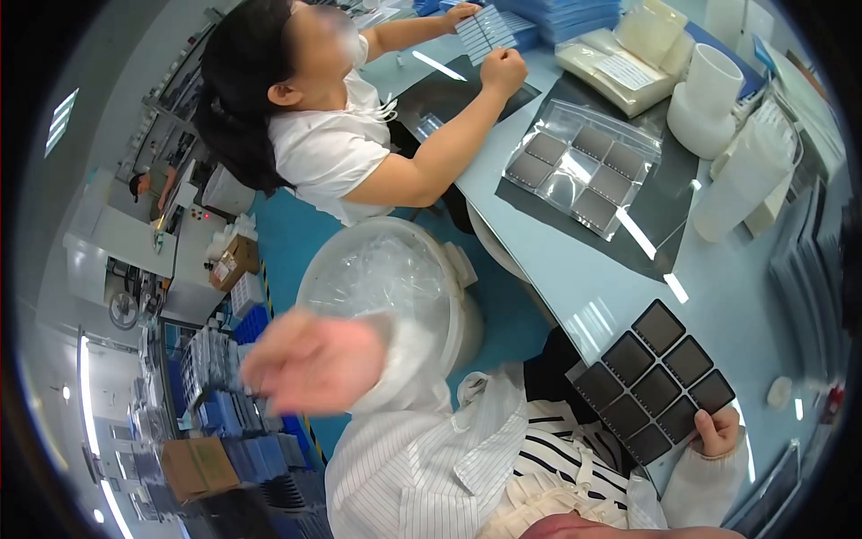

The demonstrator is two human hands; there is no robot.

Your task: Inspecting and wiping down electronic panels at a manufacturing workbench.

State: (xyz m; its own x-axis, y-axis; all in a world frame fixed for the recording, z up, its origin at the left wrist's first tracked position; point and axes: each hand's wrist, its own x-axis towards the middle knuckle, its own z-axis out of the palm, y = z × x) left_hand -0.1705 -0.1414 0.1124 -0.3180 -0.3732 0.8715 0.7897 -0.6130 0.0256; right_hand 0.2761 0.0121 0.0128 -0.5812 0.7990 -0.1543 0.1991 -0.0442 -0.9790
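My right hand (716,433) grips the lower right edge of a flat sheet of dark square panels (655,384), its thumb on top. The squares sit in a grid with pale borders, and the sheet lies tilted at the table's near edge, close to my body. Off to the left, my left hand (314,364) is raised beside a large white bin (465,314), blurred by motion. Its palm shows, but the fingers are smeared. No object can be made out in it. Crumpled clear plastic film (382,274) fills the bin.
A co-worker (332,144) in white holds a light-blue gridded sheet (486,31) across the table corner. Clear bags with dark squares (584,166) lie on a black mat (660,242). White plastic containers (705,103) and upright stacked sheets (804,278) line the right side.
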